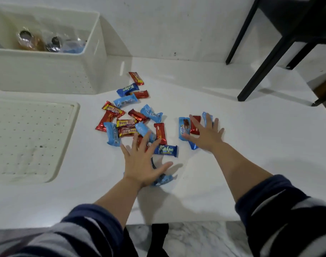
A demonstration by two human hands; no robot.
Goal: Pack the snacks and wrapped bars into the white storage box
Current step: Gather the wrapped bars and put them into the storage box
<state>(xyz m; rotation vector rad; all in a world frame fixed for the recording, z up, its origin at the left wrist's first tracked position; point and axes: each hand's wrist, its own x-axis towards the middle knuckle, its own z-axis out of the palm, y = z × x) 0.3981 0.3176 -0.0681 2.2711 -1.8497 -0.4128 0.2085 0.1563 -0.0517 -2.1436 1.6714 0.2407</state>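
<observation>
Head view shows the wrapped bars (129,119) scattered on the white table (251,145), near the white storage box (47,69) but not in it. They are small and shiny: red, light blue, dark blue. The left hand (143,164) and right hand (204,134) lie flat on some bars with fingers spread, gripping nothing, probably to scoop them together. A few snacks (47,41) already sit inside the box.

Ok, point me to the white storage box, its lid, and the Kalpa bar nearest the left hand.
white storage box (47,71): head view, on its front wall.
lid (28,138): head view, on its perforated top face.
Kalpa bar (165,150): head view, middle of the dark blue wrapper.
</observation>
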